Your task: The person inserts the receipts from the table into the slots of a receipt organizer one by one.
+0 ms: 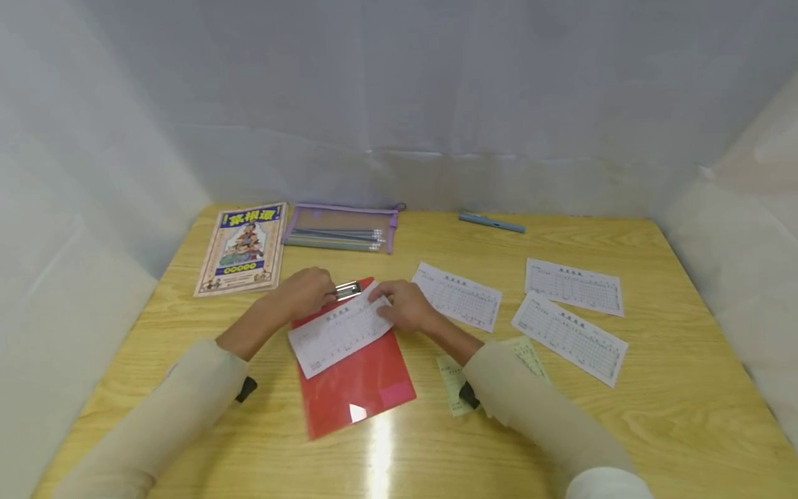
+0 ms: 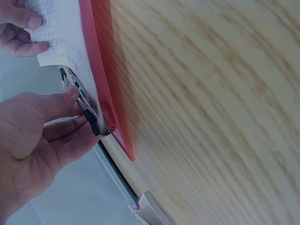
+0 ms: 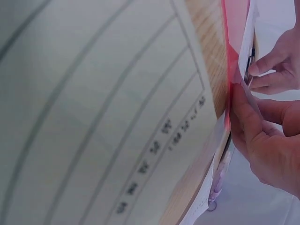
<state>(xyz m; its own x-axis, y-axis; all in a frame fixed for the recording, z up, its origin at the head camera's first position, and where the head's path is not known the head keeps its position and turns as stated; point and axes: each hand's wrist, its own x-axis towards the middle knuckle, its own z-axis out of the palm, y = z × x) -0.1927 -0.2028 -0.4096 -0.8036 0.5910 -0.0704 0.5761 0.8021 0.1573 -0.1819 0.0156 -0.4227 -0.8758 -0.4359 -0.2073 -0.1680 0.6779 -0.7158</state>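
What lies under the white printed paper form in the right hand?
A red plastic clipboard, its lower part visible beyond the form. Anything between form and clipboard is hidden.

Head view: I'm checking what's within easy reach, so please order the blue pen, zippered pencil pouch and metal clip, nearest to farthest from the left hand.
1. Metal clip: atop the red clipboard, pinched by the left hand.
2. Zippered pencil pouch: beyond that hand, slightly to its right.
3. Blue pen: farthest, well off to the right.
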